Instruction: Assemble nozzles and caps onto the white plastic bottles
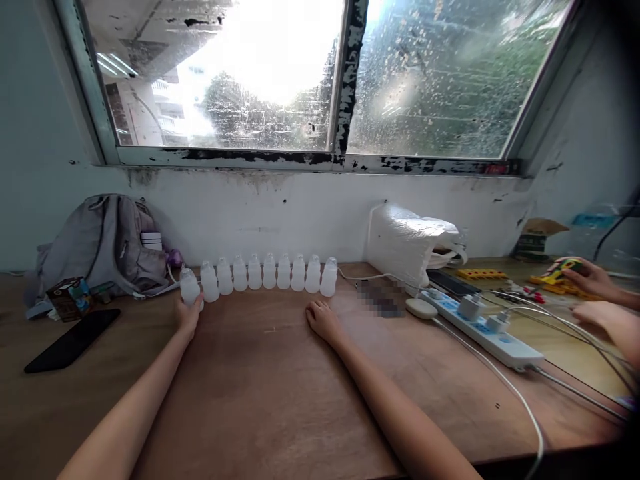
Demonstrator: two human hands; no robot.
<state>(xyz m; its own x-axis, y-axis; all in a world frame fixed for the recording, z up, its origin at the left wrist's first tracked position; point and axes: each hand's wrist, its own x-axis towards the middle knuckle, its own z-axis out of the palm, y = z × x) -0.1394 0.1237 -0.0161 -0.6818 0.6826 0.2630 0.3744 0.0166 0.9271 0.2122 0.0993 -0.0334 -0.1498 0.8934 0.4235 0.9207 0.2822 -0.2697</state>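
Observation:
A row of several small white plastic bottles [270, 272] stands on the wooden table [280, 387] near the wall. My left hand [187, 313] is wrapped round the leftmost bottle [189, 287] at the row's left end. My right hand [324, 320] rests on the table just in front of the rightmost bottle [329, 277], fingers curled loosely, holding nothing that I can see.
A grey backpack [103, 247], a small carton [67, 298] and a black phone [73, 339] lie at the left. A white bag [410, 243] and a power strip [483, 328] with cables sit at the right. Another person's hands [593, 280] work at the far right.

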